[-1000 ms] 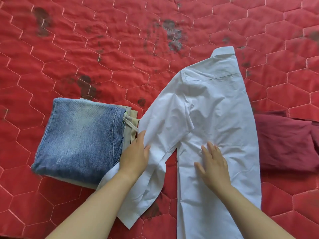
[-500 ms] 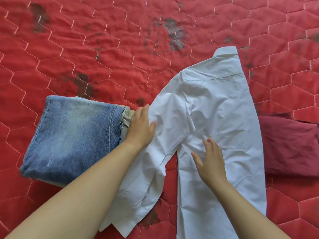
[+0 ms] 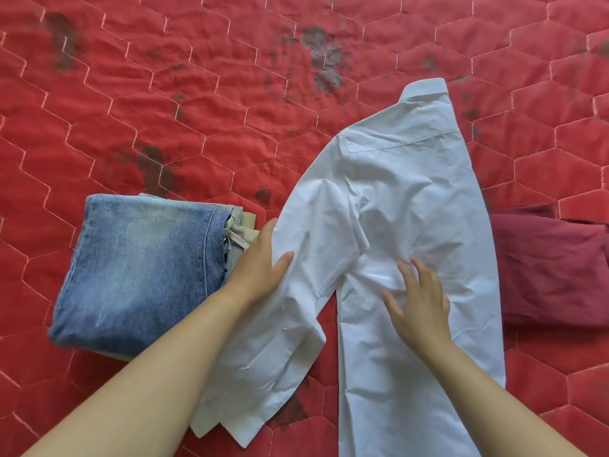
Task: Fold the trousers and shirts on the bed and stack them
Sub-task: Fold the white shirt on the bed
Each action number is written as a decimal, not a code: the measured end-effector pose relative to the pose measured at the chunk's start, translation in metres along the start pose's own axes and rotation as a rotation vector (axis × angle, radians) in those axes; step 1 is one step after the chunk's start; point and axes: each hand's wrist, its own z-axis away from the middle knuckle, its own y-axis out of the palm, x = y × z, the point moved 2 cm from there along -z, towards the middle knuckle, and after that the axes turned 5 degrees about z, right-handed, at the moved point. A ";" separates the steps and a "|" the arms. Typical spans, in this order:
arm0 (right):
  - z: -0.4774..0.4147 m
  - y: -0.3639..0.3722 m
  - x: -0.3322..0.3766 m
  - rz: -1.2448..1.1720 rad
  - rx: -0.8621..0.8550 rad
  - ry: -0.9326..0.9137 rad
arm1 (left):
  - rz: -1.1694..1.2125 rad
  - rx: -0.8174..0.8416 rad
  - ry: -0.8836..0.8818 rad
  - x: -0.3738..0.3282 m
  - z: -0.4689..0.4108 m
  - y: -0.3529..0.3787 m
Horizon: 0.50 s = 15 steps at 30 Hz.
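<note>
A white shirt (image 3: 412, 206) lies folded lengthwise on the red bed cover, collar pointing away, its sleeve (image 3: 296, 291) angled down to the left. My left hand (image 3: 260, 265) lies at the sleeve's left edge, fingers straight, thumb on the cloth. My right hand (image 3: 418, 308) rests flat on the shirt's body with fingers spread. To the left, folded blue jeans (image 3: 141, 268) sit on top of folded beige trousers (image 3: 244, 225); only the beige edge shows.
A dark red garment (image 3: 553, 275) lies crumpled at the right, partly under the shirt's edge. The quilted red bed cover (image 3: 197, 110) with dark stains fills the whole view.
My left hand has slid up along the sleeve's left edge, toward the jeans stack. My right hand has shifted slightly upward on the shirt's body. The shirt's shape is almost the same.
</note>
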 end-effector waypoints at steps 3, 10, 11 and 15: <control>-0.016 0.004 0.006 0.024 -0.005 -0.036 | -0.008 -0.041 -0.036 0.010 0.002 0.007; -0.022 0.025 -0.008 0.161 0.118 -0.122 | 0.109 0.015 -0.044 0.016 0.040 0.009; -0.021 0.023 -0.007 0.155 0.110 -0.122 | 0.143 0.014 -0.060 0.017 0.045 0.008; -0.017 0.010 -0.003 0.144 0.064 -0.122 | 0.233 -0.154 -0.079 0.013 0.061 0.002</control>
